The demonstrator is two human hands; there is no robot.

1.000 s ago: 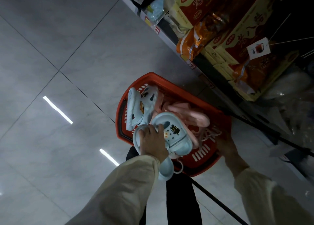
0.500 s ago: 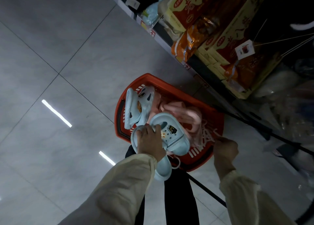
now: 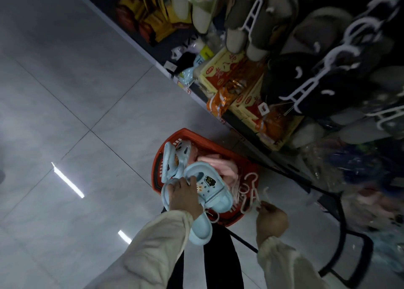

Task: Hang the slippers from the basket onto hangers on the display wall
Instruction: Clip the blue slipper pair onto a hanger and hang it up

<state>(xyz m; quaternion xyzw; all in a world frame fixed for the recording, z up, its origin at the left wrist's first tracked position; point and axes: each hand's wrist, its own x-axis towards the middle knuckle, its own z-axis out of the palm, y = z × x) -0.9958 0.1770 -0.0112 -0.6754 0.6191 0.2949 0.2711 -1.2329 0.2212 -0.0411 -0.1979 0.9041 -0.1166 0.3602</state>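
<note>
A red basket [image 3: 197, 137] stands on the floor below the shelving. Inside lie another light blue slipper pair [image 3: 175, 157] and pink slippers [image 3: 220, 165]. My left hand [image 3: 185, 198] grips a pair of light blue slippers [image 3: 209, 190] with small charms, held just above the basket's near side. My right hand [image 3: 271, 220] pinches a white plastic hanger [image 3: 251, 191] lifted over the basket's right corner. On the display wall at upper right, grey and dark slippers [image 3: 260, 24] hang on white hangers [image 3: 306, 87].
A low shelf holds yellow and red boxes [image 3: 223, 70] and orange packets [image 3: 220, 101]. A black metal rack frame [image 3: 347, 240] stands at the right by my right arm. Grey tiled floor [image 3: 76, 114] spreads to the left.
My right hand has risen out of the basket with a white hanger. My left hand has lifted the blue pair slightly. The view has tilted up, bringing the display wall into sight.
</note>
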